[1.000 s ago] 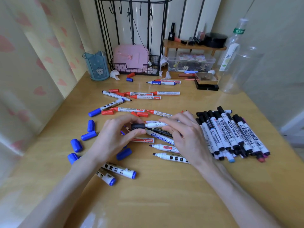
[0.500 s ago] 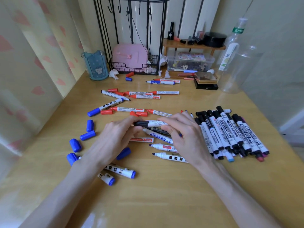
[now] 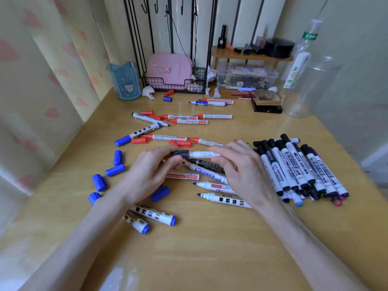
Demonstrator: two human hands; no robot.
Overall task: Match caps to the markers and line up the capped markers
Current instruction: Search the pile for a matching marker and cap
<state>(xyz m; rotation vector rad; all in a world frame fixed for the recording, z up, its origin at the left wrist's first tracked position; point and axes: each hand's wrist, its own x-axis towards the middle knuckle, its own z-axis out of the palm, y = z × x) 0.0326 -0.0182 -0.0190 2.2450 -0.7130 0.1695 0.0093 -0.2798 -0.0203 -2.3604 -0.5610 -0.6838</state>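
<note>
Watching from table side: L hand (image 3: 147,173) pinches a black cap (image 3: 180,153) betw. thumb and fingertips. R hand (image 3: 243,173) curls round the barrel of a white marker (image 3: 202,154), held level just above the pile mid-table. Cap sits on the marker's tip end; can't tell if it's clicked home. Step in hand, by my read: seating this cap, then moving the marker over to the finished lot.

Right under the hands: several uncapped markers (image 3: 216,185), tips pointing left, lying loose and crossing.

Just R of the R hand: the capped black markers (image 3: 294,166), side by side w/ caps away from the person (more a tight bunch than a tidy row, some overlapping). That's the done share, ten or so.

Left of the L hand: loose blue caps (image 3: 115,170) scattered on the table (image 3: 210,248).

Farther back: red-tipped markers (image 3: 189,121) lie bare, w/ red caps (image 3: 139,140) among them. One blue-capped marker (image 3: 136,135) beside.

Judgement: black looks mostly dealt with, blue and red hardly begun. Under half done, and the row needs straightening too.
</note>
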